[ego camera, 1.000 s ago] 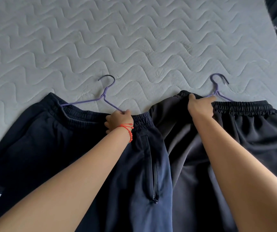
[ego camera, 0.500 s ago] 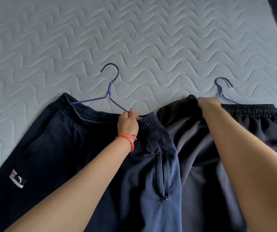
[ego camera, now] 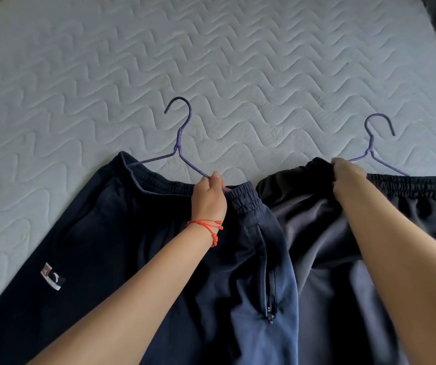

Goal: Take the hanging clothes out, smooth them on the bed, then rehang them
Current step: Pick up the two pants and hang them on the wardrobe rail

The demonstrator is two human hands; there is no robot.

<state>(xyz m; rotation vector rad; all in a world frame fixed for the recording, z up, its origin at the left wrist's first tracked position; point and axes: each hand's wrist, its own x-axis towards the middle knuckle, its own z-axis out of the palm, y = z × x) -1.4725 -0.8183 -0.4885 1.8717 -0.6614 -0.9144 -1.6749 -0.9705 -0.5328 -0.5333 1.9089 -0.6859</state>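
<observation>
Two pairs of trousers lie flat on the bed (ego camera: 238, 61), waistbands up, each on a purple wire hanger. Navy pair (ego camera: 132, 246) left, dark grey pair (ego camera: 317, 246) right, edges overlapping. Left hand (ego camera: 209, 197) fingers closed, pinching the left hanger (ego camera: 178, 143) arm at the waistband. Right hand (ego camera: 347, 177) fingers clenched on grey waistband fabric beside the right hanger (ego camera: 371, 148). Risk: thin wire snags the elastic gathers, or overlap drags the neighbour and rewrinkles it. Navy looks like soft knit with a zip pocket; grey smoother, slightly sheeny. Mattress quilted, wavy stitch.
</observation>
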